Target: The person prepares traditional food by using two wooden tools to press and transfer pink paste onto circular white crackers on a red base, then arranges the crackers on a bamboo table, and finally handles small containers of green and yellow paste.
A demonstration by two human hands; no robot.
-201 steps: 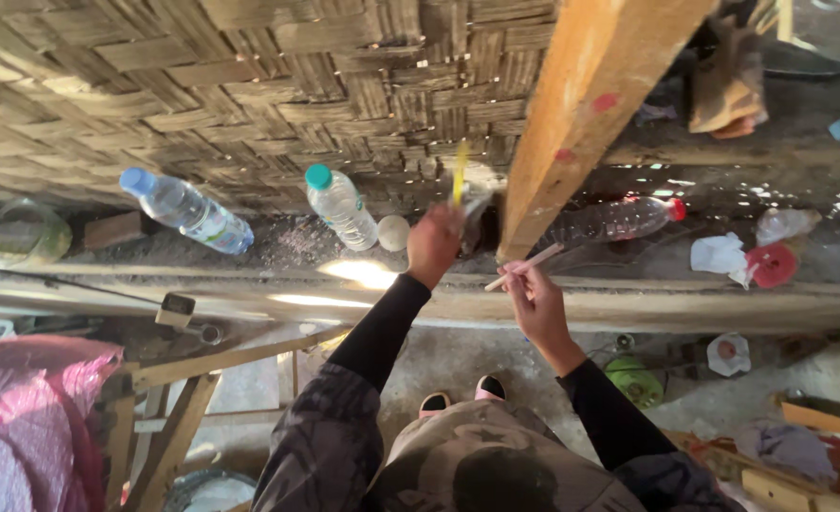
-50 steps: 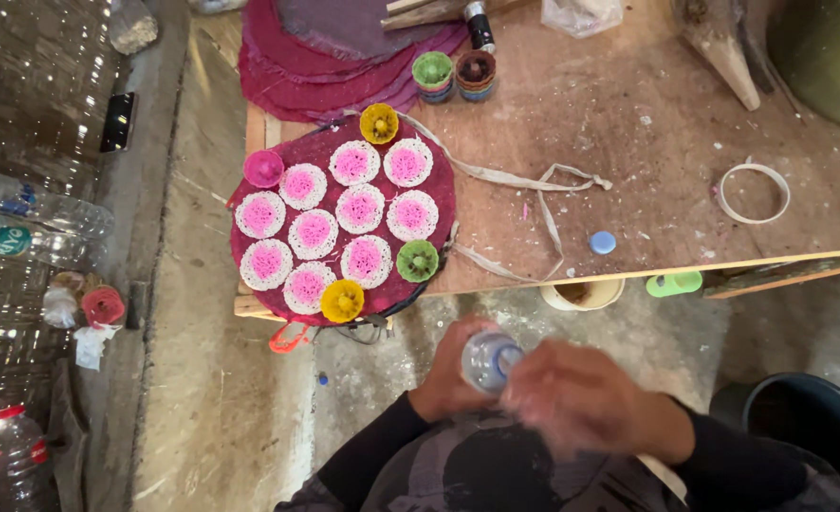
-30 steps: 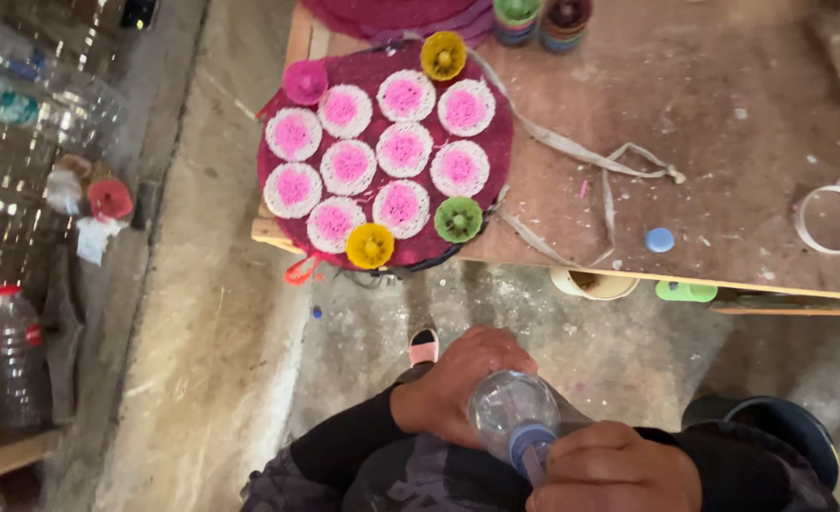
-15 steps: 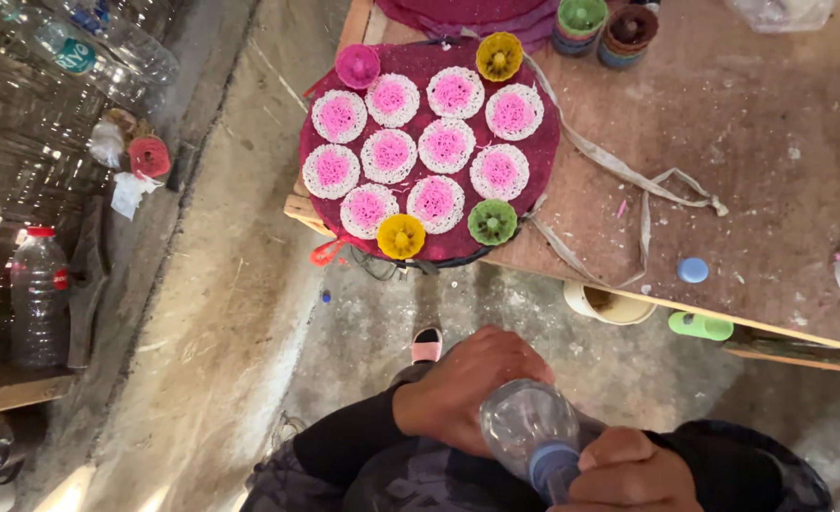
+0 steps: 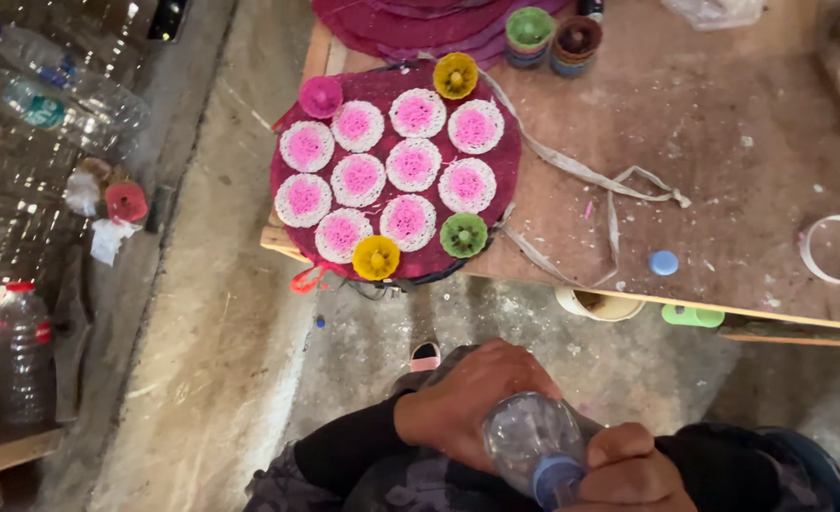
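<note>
As 0.5 s ago, left hand (image 5: 472,403) gripping clear bottle (image 5: 532,446), right hand (image 5: 633,469) pinching blue cap (image 5: 557,479).

I am gripping a clear, glossy plastic bottle (image 5: 524,438) in my left hand (image 5: 467,403); its wall is glinting, smooth. My right hand (image 5: 633,471) is pinching its matt light-blue plastic cap (image 5: 557,481). Both my sleeves are showing dark, matt cloth. Ahead, the brown wooden tabletop (image 5: 723,142) is looking rough, scuffed and dusty. The round magenta woven mat (image 5: 396,171) is appearing coarse and fibrous, its pink-and-white rosettes likewise matt. A small blue plastic lid (image 5: 664,263) is lying smooth on the wood. The grey concrete floor (image 5: 221,360) is reading gritty.
</note>
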